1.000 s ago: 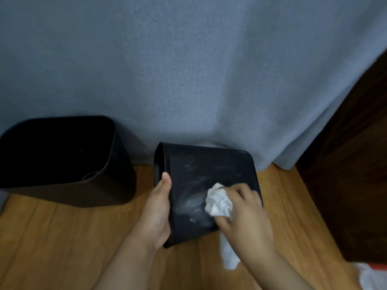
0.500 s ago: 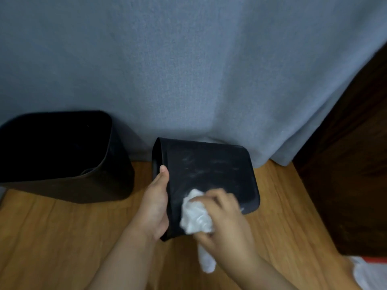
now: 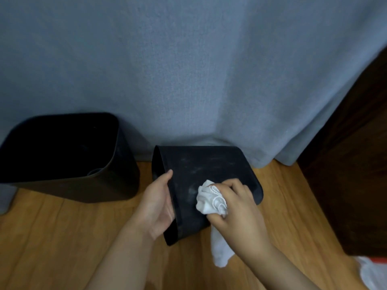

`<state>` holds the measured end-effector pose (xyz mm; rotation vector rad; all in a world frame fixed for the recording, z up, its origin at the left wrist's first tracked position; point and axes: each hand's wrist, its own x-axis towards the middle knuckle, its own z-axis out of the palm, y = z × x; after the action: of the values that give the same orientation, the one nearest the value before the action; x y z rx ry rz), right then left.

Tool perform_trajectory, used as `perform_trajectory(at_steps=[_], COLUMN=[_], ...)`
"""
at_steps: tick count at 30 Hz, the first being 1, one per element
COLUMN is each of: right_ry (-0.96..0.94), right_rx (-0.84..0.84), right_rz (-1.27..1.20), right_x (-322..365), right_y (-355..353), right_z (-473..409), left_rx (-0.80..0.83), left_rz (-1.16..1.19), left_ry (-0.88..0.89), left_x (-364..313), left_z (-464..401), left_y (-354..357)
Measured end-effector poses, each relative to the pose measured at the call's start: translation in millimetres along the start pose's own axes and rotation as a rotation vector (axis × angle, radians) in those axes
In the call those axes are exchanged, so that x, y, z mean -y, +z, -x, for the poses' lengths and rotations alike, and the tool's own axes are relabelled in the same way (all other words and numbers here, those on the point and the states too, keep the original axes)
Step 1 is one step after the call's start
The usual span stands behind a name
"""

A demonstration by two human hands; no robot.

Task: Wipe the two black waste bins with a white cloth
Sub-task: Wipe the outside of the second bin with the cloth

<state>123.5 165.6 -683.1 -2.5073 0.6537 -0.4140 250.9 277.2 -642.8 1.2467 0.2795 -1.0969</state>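
Note:
One black waste bin (image 3: 207, 166) lies on its side on the wooden floor, its open mouth turned left and a dusty, smeared wall facing up. My left hand (image 3: 156, 206) grips its rim at the mouth, thumb on the outer wall. My right hand (image 3: 236, 208) holds a bunched white cloth (image 3: 210, 200) pressed on that upper wall; a tail of the cloth hangs below my wrist. The second black waste bin (image 3: 69, 158) stands upright at the left, open mouth up.
A grey curtain (image 3: 188, 70) hangs right behind both bins down to the floor (image 3: 52, 248). Dark wooden furniture (image 3: 351, 174) stands at the right. Something white with an orange edge (image 3: 372, 271) shows at the bottom right corner.
My right hand has slid the cloth across the lying bin's wall, first left and toward me, then back right. My left hand has stayed on the rim.

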Motion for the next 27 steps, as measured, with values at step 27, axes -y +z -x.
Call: perform_trajectory(at_steps=[27], right_ry=[0.263], right_rx=[-0.154], right_rz=[-0.015], right_x=[-37.2], right_y=[3.6], right_z=[17.5], left_rx=[-0.066], left_rz=[-0.105], left_ry=[0.231], left_x=[27.7], left_z=[-17.4], left_y=[-1.3])
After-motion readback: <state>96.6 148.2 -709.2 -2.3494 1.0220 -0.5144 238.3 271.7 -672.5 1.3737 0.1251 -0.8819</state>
